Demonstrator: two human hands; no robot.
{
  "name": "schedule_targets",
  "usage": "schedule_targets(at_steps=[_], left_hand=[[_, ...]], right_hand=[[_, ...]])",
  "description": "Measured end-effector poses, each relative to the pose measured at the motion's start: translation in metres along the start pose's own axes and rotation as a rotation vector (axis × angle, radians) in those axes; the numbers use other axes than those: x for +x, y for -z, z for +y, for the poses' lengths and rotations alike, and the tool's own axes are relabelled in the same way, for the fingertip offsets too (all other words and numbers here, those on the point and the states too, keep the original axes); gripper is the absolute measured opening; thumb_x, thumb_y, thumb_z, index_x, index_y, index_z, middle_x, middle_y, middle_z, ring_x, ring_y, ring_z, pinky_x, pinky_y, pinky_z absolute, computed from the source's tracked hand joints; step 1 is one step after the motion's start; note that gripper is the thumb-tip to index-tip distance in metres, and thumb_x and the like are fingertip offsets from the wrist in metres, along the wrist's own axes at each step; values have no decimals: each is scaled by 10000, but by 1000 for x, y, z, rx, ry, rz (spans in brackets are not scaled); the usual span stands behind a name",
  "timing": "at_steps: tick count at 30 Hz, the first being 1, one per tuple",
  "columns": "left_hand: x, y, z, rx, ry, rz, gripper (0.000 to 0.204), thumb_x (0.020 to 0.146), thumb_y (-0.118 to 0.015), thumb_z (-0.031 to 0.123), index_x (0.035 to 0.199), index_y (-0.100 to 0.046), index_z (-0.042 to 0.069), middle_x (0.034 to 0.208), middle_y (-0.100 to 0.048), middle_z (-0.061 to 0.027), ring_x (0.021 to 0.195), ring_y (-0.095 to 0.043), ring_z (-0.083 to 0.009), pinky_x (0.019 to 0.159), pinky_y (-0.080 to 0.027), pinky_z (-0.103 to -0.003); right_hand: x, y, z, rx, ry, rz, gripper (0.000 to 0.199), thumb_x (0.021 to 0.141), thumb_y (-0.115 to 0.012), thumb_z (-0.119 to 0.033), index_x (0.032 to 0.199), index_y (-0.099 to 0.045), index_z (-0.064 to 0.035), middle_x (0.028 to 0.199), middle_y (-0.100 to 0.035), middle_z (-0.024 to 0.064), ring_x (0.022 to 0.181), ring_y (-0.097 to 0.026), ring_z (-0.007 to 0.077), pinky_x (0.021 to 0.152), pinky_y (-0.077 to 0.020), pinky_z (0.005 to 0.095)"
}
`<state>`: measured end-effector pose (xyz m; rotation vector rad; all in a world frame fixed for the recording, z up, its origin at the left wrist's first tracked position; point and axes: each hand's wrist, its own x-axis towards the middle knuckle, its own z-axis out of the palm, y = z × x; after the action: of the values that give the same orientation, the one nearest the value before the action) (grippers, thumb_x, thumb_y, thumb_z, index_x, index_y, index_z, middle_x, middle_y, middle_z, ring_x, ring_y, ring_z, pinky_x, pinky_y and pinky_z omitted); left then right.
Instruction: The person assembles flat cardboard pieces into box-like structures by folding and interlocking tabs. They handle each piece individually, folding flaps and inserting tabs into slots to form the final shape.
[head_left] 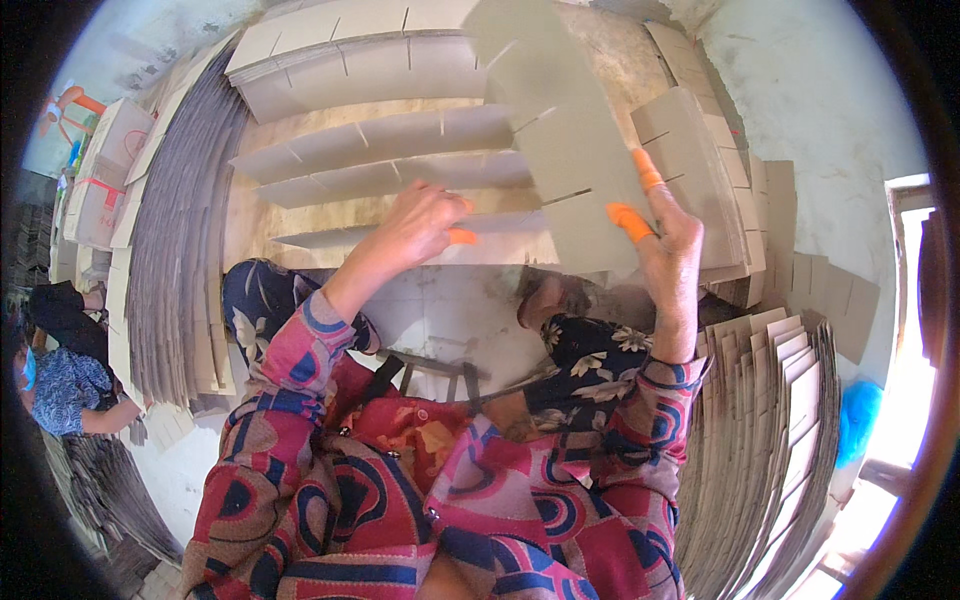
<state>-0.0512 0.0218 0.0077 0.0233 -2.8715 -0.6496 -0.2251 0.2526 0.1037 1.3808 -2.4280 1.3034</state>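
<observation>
In my right hand (668, 228) is a long grey slotted cardboard strip (575, 150), raised at a slant over the board, with thumb and index finger at its right edge. Closed fingers of my left hand (425, 222) pinch the nearest upright cardboard strip (350, 236) at its top edge, though the grip is partly hidden. Orange finger covers show on both hands. Two more slotted strips (380, 137) stand on edge beyond it, roughly parallel, on the wooden board (270, 218).
Stacked slotted cardboard (350, 65) lies at the back, and another stack (690, 170) at the right. Tall piles stand at the left (185, 220) and lower right (760, 430). A carton (100, 190) and another person (75, 390) are at the far left. A blue bag (858, 420) hangs right.
</observation>
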Motion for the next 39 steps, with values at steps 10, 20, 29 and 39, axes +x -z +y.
schedule_targets(at_steps=[10, 20, 29, 39], left_hand=[[-8, -10, -9, -17, 57, 0, 194, 799, -667, 159, 730, -557, 14, 668, -562, -189, 691, -555, -396, 602, -426, -484], [-11, -11, -10, -56, 49, 65, 157, 750, -649, 77, 692, -530, -8, 664, -554, -201, 690, -553, -406, 612, -435, -487], [-12, -13, -12, -54, 67, 15, 206, 772, -687, 143, 710, -556, -4, 664, -565, -191, 690, -557, -398, 600, -433, -480], [-12, -14, -9, -65, 82, 50, 192, 771, -696, 162, 740, -589, 6, 687, -577, -184, 710, -570, -393, 614, -437, -478]], right_hand=[[2, -14, -15, 56, -81, -168, 616, 785, -717, -21, 1363, -523, -105, 816, -578, 179, 653, -459, 152, 647, -455, 275], [4, -13, -13, 49, 9, -144, 600, 794, -709, -27, 1359, -525, -105, 890, -627, 234, 655, -515, 171, 677, -489, 291], [0, -28, -14, 19, -89, -319, 566, 810, -655, 14, 1353, -503, -29, 1027, -638, 259, 841, -589, 236, 774, -487, 300], [-4, -69, 12, -91, 104, -504, 579, 811, -599, 12, 1370, -450, 1, 886, -585, 299, 814, -566, 470, 702, -495, 421]])
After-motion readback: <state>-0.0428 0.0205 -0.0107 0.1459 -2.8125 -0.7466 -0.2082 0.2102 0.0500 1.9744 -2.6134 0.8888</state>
